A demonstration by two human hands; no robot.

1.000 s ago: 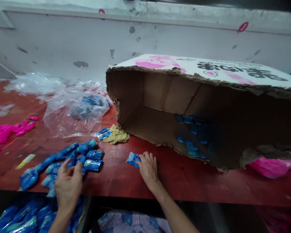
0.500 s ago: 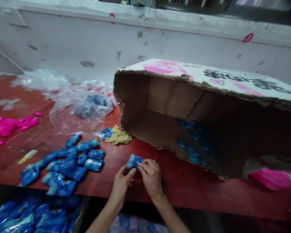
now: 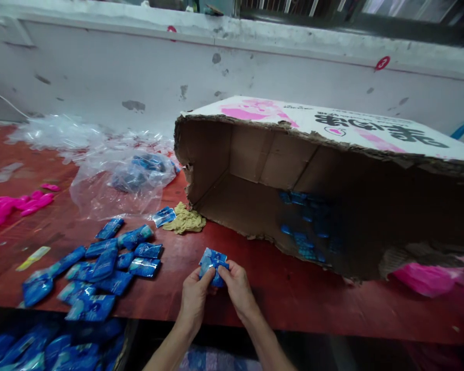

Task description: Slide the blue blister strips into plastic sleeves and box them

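Both hands, left hand [image 3: 193, 298] and right hand [image 3: 237, 289], pinch one blue packet [image 3: 213, 259] over red worktop [image 3: 294, 293]; torn box [image 3: 325, 180] at 2 o'clock, grey wall [image 3: 100, 67] behind.

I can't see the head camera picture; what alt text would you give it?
Two bare hands, left hand and right hand, pinch one small blue packet together above a red table. A heap of blue packets lies to the left, with a clear bag behind it. A torn cardboard box lies on its side to the right, more packets inside.
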